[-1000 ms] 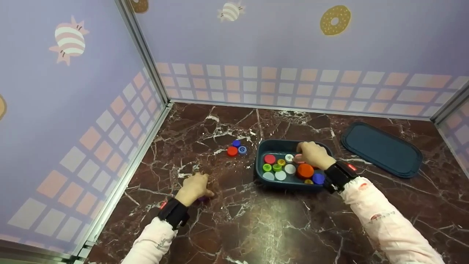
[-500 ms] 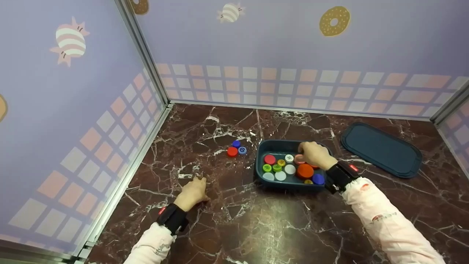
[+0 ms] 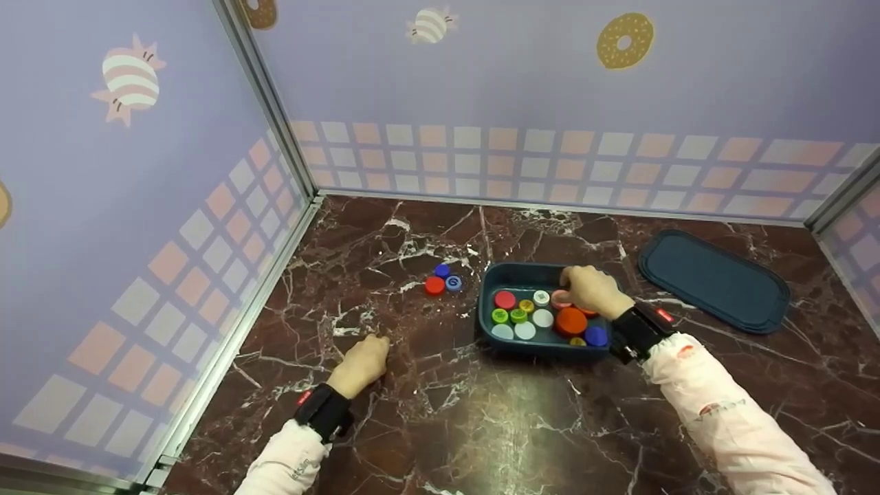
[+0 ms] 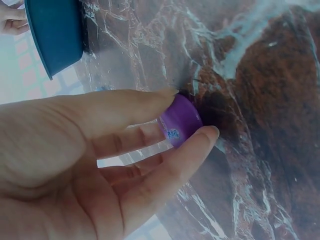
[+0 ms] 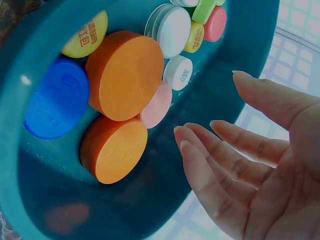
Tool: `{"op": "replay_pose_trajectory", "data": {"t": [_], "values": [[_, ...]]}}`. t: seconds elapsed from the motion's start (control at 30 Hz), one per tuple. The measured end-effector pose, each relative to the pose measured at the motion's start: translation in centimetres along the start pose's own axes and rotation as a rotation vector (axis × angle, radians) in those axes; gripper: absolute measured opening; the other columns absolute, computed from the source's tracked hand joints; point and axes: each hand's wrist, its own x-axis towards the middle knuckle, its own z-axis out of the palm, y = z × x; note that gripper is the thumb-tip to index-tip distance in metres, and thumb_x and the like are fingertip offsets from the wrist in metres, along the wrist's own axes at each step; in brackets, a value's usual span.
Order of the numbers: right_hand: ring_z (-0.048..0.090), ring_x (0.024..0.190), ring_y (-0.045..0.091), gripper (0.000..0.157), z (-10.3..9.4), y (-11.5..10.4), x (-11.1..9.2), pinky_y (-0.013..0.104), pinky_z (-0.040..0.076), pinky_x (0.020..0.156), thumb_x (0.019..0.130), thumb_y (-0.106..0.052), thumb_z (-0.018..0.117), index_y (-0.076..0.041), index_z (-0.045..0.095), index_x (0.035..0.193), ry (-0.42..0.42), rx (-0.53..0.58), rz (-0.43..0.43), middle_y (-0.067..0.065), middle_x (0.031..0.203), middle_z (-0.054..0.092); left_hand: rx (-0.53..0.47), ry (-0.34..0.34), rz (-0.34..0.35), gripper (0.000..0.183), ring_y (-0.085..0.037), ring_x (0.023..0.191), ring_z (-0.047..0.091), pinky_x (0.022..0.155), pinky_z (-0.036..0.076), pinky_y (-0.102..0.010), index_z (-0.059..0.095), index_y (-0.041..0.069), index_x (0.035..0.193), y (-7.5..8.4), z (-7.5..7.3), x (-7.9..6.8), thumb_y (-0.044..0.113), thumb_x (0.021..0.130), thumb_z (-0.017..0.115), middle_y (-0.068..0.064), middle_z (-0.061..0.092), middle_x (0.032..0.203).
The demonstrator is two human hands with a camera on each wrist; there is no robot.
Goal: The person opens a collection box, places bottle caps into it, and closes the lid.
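A purple bottle cap (image 4: 182,117) is pinched between thumb and finger of my left hand (image 3: 361,364), low over the dark marble table. My right hand (image 3: 597,292) hovers at the right end of a dark teal box (image 3: 485,323), and the right wrist view shows its fingers loosely spread and holding nothing. Inside the box lie several bottle caps. Among them are a large orange cap (image 5: 127,75), a second orange cap (image 5: 115,150), a blue cap (image 5: 57,99) and a pink cap (image 5: 156,106) near the fingertips.
Left of the box, a red cap (image 3: 434,285), a dark blue cap (image 3: 442,270) and a lighter blue cap (image 3: 454,282) sit together on the table. A dark teal lid (image 3: 715,280) lies at the right. Patterned walls (image 3: 474,165) bound the table.
My left hand has drawn slightly back; the purple cap, glimpsed beneath it a second ago, is hidden from the head view now. The right hand has stayed almost still over the box.
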Motion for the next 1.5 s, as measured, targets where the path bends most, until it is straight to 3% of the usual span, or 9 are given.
{"op": "replay_pose_trajectory", "data": {"t": [0.13, 0.4, 0.53, 0.7, 0.9, 1.17, 1.5], "values": [[0.057, 0.072, 0.033, 0.038, -0.1, 0.2, -0.2, 0.048, 0.045, 0.063, 0.08, -0.032, 0.068, 0.001, 0.061, 0.098, 0.015, 0.005, -0.016, 0.018, 0.088, 0.061, 0.011, -0.023, -0.01, 0.01, -0.036, 0.07, 0.056, 0.059, 0.046, -0.042, 0.056, -0.002, 0.082, 0.1, 0.0, 0.2, -0.006, 0.076, 0.062, -0.018, 0.051, 0.076], [0.057, 0.074, 0.036, 0.041, -0.6, 0.6, -0.4, 0.049, 0.045, 0.062, 0.077, -0.033, 0.071, 0.001, 0.061, 0.098, 0.027, 0.007, 0.023, 0.02, 0.089, 0.06, 0.017, 0.038, 0.014, 0.006, -0.035, 0.067, 0.056, 0.058, 0.047, -0.044, 0.056, -0.001, 0.077, 0.4, -0.1, 0.4, -0.006, 0.077, 0.059, -0.018, 0.05, 0.072], [0.057, 0.072, 0.034, 0.041, -1.0, 0.7, -0.7, 0.048, 0.045, 0.061, 0.077, -0.031, 0.072, 0.002, 0.061, 0.098, 0.026, 0.033, 0.029, 0.019, 0.087, 0.06, 0.028, 0.05, 0.028, 0.008, -0.036, 0.072, 0.056, 0.064, 0.047, -0.045, 0.057, -0.002, 0.081, 0.7, -0.3, 0.5, -0.005, 0.075, 0.063, -0.019, 0.053, 0.077], [0.058, 0.071, 0.03, 0.04, -1.6, 1.3, -1.1, 0.046, 0.045, 0.06, 0.077, -0.03, 0.071, 0.002, 0.06, 0.099, 0.046, 0.07, 0.026, 0.014, 0.083, 0.061, 0.052, 0.122, 0.055, 0.012, -0.038, 0.071, 0.057, 0.068, 0.047, -0.046, 0.058, -0.003, 0.078, 0.9, -0.6, 0.9, -0.004, 0.071, 0.067, -0.019, 0.053, 0.078], [0.058, 0.069, 0.029, 0.038, -2.4, 2.5, -1.9, 0.044, 0.046, 0.06, 0.079, -0.027, 0.07, 0.004, 0.059, 0.098, 0.083, 0.13, 0.03, 0.014, 0.081, 0.06, 0.083, 0.255, 0.117, 0.012, -0.037, 0.06, 0.056, 0.053, 0.047, -0.045, 0.053, -0.002, 0.069, 1.1, -0.7, 1.6, -0.005, 0.069, 0.065, -0.018, 0.051, 0.069], [0.059, 0.079, 0.034, 0.04, -3.6, 4.3, -2.9, 0.05, 0.044, 0.068, 0.081, -0.028, 0.067, 0.004, 0.059, 0.104, 0.103, 0.156, 0.062, 0.023, 0.099, 0.06, 0.054, 0.265, 0.12, 0.014, -0.037, 0.058, 0.057, 0.049, 0.047, -0.045, 0.053, -0.001, 0.067, 1.5, -0.8, 2.2, -0.003, 0.067, 0.068, -0.018, 0.052, 0.068], [0.058, 0.079, 0.033, 0.042, -4.3, 6.4, -4.4, 0.048, 0.044, 0.067, 0.082, -0.031, 0.067, 0.004, 0.058, 0.105, 0.126, 0.187, 0.082, 0.021, 0.095, 0.061, 0.049, 0.273, 0.131, 0.017, -0.037, 0.06, 0.058, 0.049, 0.047, -0.044, 0.053, -0.001, 0.068, 2.7, -1.8, 3.1, 0.001, 0.07, 0.07, -0.017, 0.052, 0.071]]}}
